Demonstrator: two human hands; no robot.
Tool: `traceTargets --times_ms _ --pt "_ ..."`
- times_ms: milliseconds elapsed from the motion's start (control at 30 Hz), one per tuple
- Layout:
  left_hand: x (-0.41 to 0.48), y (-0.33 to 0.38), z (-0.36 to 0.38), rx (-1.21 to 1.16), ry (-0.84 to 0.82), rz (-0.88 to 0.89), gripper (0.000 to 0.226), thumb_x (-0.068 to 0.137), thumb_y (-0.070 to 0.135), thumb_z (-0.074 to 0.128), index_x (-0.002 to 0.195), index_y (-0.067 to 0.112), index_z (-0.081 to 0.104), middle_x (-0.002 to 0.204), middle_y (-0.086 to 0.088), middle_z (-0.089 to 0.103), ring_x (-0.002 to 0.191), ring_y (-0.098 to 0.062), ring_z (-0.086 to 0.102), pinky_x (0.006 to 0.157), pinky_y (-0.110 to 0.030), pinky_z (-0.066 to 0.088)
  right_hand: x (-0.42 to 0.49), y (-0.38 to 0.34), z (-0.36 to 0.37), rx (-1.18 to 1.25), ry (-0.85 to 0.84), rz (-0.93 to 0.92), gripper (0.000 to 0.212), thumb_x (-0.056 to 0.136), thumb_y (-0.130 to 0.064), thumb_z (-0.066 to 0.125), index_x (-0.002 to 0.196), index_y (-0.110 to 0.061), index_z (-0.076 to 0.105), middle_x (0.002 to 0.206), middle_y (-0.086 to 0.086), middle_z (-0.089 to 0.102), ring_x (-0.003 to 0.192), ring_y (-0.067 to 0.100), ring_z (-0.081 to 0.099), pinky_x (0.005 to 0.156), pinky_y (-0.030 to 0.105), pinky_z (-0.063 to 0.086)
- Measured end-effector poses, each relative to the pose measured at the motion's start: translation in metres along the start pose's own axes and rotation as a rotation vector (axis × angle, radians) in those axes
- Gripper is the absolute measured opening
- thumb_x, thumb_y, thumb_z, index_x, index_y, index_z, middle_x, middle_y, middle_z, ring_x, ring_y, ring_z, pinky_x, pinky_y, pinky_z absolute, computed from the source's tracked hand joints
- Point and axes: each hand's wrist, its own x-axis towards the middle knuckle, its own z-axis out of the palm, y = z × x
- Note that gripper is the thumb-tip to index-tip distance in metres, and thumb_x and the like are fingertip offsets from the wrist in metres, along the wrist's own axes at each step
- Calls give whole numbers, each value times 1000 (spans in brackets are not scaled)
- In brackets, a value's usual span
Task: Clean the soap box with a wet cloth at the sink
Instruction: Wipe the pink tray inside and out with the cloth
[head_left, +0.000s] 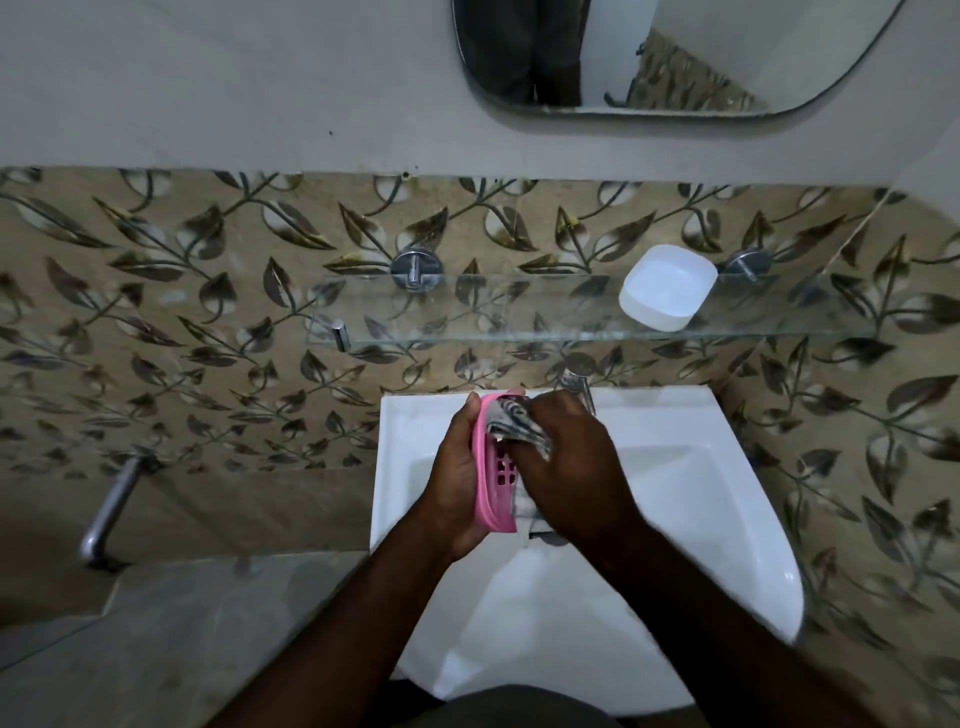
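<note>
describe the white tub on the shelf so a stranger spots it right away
Above the white sink, a glass shelf runs along the leaf-patterned wall. Near its right end sits a white tub with rounded corners. It is plain and white, unlike the pink slotted soap box held over the sink.

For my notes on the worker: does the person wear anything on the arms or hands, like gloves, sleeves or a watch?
No. The left forearm and the right forearm are bare, with no sleeve in view. The left hand and the right hand have no gloves, and no watch or bracelet shows at either wrist. Rings cannot be ruled out: the fingers are mostly hidden or blurred.
</note>
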Motion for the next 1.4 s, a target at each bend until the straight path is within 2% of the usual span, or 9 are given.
traceTargets --times_ms 133,300,467,600,700,833,1033,1167,1400 --pt "6 9 2 -30 2 46 49 91 50 42 97 16 78 92 -12 74 80 -23 71 71 -31 56 -6 1 1 29 -135 -110 44 74 -7 59 116 -15 67 116 3 64 104 12 57 92 7 36" --pt "5 6 16 -30 29 7 53 92 53 40 95 15 77 89 -14 73 78 -25 70 72 -35 56 2 14 -19 -166 -214 -297 43 73 -16 51 113 -22 65 110 1 65 92 22 64 70 28 51" --pt "0 1 33 -36 79 9 44 86 51 47 98 16 72 97 -12 71 88 -25 67 80 -36 51 12 12 -19 -118 -154 -98 46 74 -26 51 118 -28 65 99 1 62 87 23 63 68 31 49" --pt "-4 7 28 44 111 -46 64 88 66 39 81 16 79 77 -12 70 68 -23 68 70 -33 50 -16 15 -23 121 -257 -166 40 76 -17 60 114 -29 67 95 -2 63 85 16 61 72 31 48" --pt "-5 4 35 79 118 -25 60 80 66 48 80 15 79 84 -14 71 76 -26 69 79 -36 51 -1 25 -24 72 -199 -178 46 73 -18 56 116 -32 65 94 -4 62 83 16 62 69 31 49" --pt "-8 2 50 107 87 7 54 78 60 46 73 19 80 85 -11 74 73 -22 71 79 -33 49 20 20 -23 147 -94 -41 49 72 -13 53 116 -29 68 94 -3 61 84 9 59 71 11 43" --pt "-10 10 55 297 206 87 62 88 66 39 95 17 75 100 -17 72 79 -26 67 79 -35 52 -18 36 -41 201 -410 -218 32 75 -7 53 94 -29 67 90 -13 60 82 6 63 70 23 48" --pt "-11 4 71 357 231 81 65 86 68 42 102 11 69 86 -12 71 72 -23 67 66 -29 51 -11 46 -47 -5 -262 -287 52 61 -10 52 106 -34 64 96 -13 60 82 12 63 64 27 52" --pt "-11 -4 74 310 216 105 68 83 69 47 109 10 67 78 -10 70 65 -21 69 54 -26 52 -24 34 -32 147 5 -65 50 61 -6 51 104 -26 66 97 -7 63 86 17 63 69 32 51"
